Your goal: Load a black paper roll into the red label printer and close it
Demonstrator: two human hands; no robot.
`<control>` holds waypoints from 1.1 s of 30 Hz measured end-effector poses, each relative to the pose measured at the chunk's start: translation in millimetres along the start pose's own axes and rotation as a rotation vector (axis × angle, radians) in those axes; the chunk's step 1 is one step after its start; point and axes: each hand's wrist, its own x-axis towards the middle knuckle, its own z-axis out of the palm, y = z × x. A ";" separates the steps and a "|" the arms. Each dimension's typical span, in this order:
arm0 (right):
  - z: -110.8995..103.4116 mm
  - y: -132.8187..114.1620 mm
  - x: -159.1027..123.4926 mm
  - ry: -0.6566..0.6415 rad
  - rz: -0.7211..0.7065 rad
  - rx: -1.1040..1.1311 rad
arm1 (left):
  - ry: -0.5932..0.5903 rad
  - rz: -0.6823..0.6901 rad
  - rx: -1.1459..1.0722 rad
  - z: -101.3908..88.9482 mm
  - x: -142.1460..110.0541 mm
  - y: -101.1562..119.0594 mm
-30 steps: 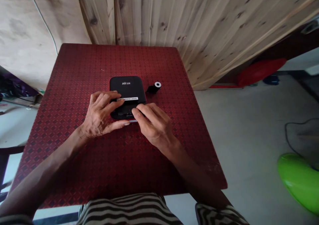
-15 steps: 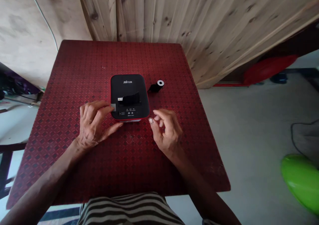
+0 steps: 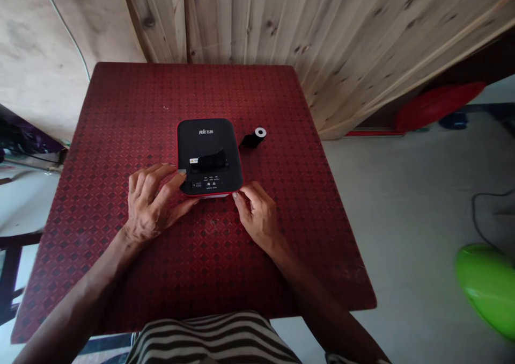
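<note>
In front of me on the table lies a flat black device with rounded corners, a red rim and white "FEIE" lettering. A strip of black tape lies across its top, beside a small white label. My left hand grips its near left corner, with fingers by a small grey patch and the thumb at the front edge. At the near right corner, my right hand has its thumb and forefinger closed on the rim. A black roll with a white-ringed core rests to the right, its loose end towards the device.
A red patterned cover spans the table. Behind it stands a wooden plank wall. On the floor at the right are a bright green object and a dark cord, with a red object farther back.
My right hand has moved left and closed on the device's near right corner. My left forefinger has shifted slightly on the left corner. The device and roll stay in place.
</note>
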 end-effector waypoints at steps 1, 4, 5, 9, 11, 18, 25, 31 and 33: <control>0.2 0.4 -0.5 -0.002 0.000 -0.002 | 0.007 -0.012 -0.003 0.2 -0.3 0.7; 1.3 1.1 -1.6 -0.005 0.000 -0.014 | 0.004 -0.075 -0.031 -0.8 -0.5 3.7; 1.6 1.1 -1.9 -0.005 0.000 -0.019 | -0.002 -0.097 -0.040 -1.8 -0.1 4.9; 2.0 0.5 -2.2 -0.007 -0.007 -0.021 | -0.033 -0.130 -0.027 -7.0 5.0 8.4; 2.3 0.3 -2.1 -0.005 -0.012 -0.026 | -0.050 -0.129 -0.025 -8.7 8.1 8.5; 2.5 0.6 -1.8 0.016 -0.031 -0.040 | -0.004 -0.134 -0.041 -1.4 5.5 5.5; -35.5 -14.8 46.3 0.142 -0.208 -0.200 | 0.050 -0.120 -0.150 17.6 -7.1 5.9; -22.3 -29.7 129.2 -0.259 -0.386 -0.326 | 0.042 -0.115 -0.201 24.3 -15.2 6.2; -11.5 -32.7 146.2 -0.431 -0.400 -0.398 | 0.031 -0.114 -0.216 25.4 -17.4 6.7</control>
